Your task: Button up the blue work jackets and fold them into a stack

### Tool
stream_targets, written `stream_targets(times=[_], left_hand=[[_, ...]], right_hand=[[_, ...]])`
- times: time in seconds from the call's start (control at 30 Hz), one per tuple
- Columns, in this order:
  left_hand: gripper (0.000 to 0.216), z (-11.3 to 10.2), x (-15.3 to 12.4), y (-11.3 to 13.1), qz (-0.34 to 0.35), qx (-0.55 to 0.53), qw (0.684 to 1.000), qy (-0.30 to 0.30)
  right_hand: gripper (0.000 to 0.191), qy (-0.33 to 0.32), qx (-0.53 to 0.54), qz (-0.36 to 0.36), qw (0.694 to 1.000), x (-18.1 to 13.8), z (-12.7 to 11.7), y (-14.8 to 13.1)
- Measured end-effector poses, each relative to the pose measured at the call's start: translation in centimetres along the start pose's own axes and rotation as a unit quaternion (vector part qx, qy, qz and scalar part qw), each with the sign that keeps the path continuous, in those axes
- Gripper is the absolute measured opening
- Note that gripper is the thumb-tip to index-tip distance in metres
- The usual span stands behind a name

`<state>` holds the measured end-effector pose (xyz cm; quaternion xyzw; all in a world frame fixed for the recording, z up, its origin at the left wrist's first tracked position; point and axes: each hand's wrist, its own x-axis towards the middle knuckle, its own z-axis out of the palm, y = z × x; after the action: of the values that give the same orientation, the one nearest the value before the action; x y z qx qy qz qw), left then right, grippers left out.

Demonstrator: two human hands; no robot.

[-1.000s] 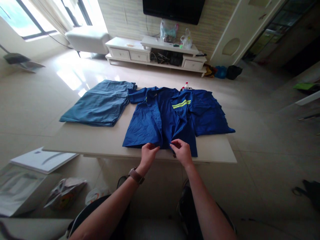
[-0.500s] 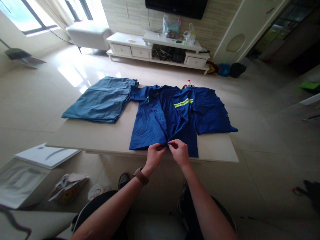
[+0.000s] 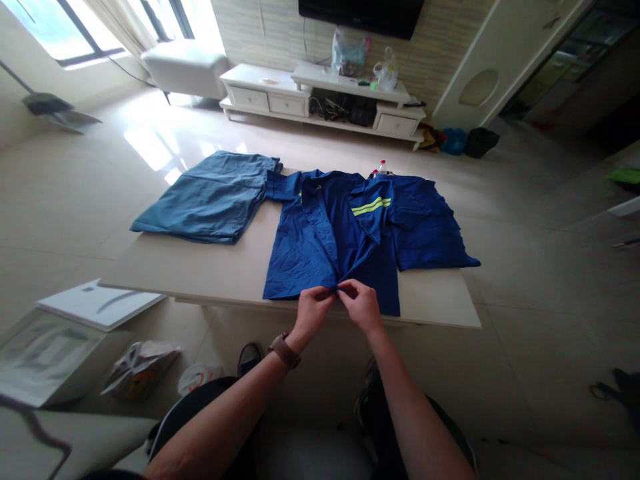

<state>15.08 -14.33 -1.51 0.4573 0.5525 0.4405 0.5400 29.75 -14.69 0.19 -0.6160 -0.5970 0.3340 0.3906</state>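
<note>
Our left hand (image 3: 314, 312) and right hand (image 3: 364, 308) nearly meet, each pinching the blue shirt (image 3: 303, 248) at its near hem. It lies on our pale table (image 3: 190, 265), between folded grey-blue cloth (image 3: 205, 197) and a dark-blue garment (image 3: 425, 230); beyond stands a white cabinet (image 3: 287, 105).

The shirt (image 3: 303, 257) is dark blue, with two bright yellow stripes on the right. It lies on its back on the pale table (image 3: 200, 268), wrinkly, with its neck far off and its bottom edge close by. One sleeve sticks out to the left. The front is open at the top and pinched together at the bottom
</note>
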Motion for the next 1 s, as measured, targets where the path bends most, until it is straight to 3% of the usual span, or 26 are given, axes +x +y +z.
stream_targets(times=[0.33,0.57,0.77,1.0], left_hand=[[0.011,0.04,-0.23,0.29,0.001,0.005,1.0,-0.007],[0.014,0.12,-0.48,0.41,0.012,-0.005,0.999,-0.03],[0.009,-0.17,0.08,0.5,0.0,-0.03,0.999,-0.032],[0.013,0.08,-0.28,-0.05,0.03,-0.013,0.999,-0.041]], right_hand=[[0.016,0.019,0.019,0.019,0.999,0.0,0.28,0.46],[0.012,0.062,-0.059,-0.009,0.996,-0.44,0.7,0.5],[0.019,0.011,0.024,0.021,0.999,0.15,0.38,1.07],[0.017,0.017,-0.008,0.005,1.0,0.07,-0.03,0.66]])
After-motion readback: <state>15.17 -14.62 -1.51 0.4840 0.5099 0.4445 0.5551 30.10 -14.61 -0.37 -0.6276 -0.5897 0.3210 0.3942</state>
